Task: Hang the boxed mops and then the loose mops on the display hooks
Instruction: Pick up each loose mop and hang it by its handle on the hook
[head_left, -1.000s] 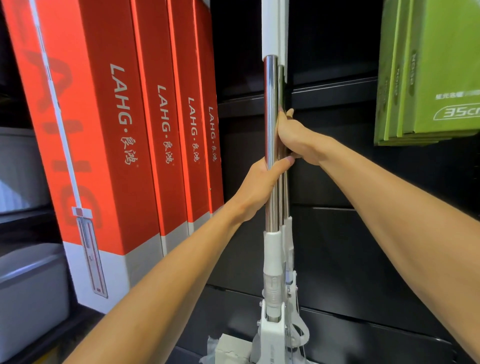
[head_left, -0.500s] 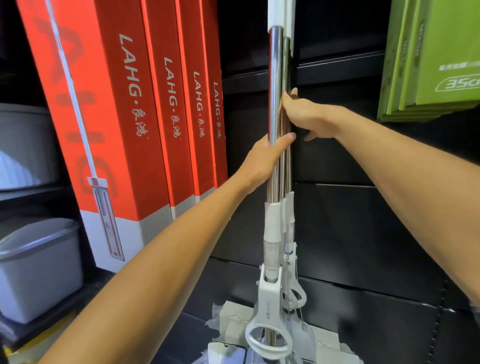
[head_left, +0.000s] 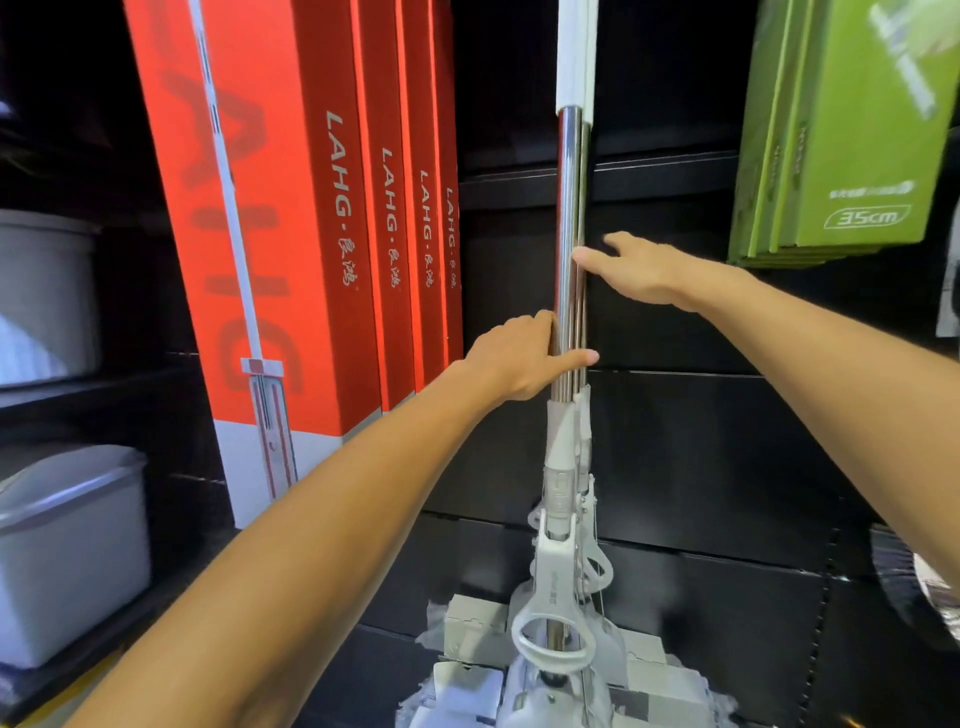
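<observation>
Loosening from its earlier grip, the right hand is opening flat beside the chrome mop poles; the left hand is apparently still clasping them.

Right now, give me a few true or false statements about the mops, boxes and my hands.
1. Four red LAHG boxes hang left of the loose mops' steel poles. True.
2. The right hand is clenched in a fist. False: its fingers are straight, fingertips at the poles.
3. The left hand is below the right hand. True.
4. The green packages read 50cm. False: they read 35cm.
5. The white mop heads point down. True.
</observation>
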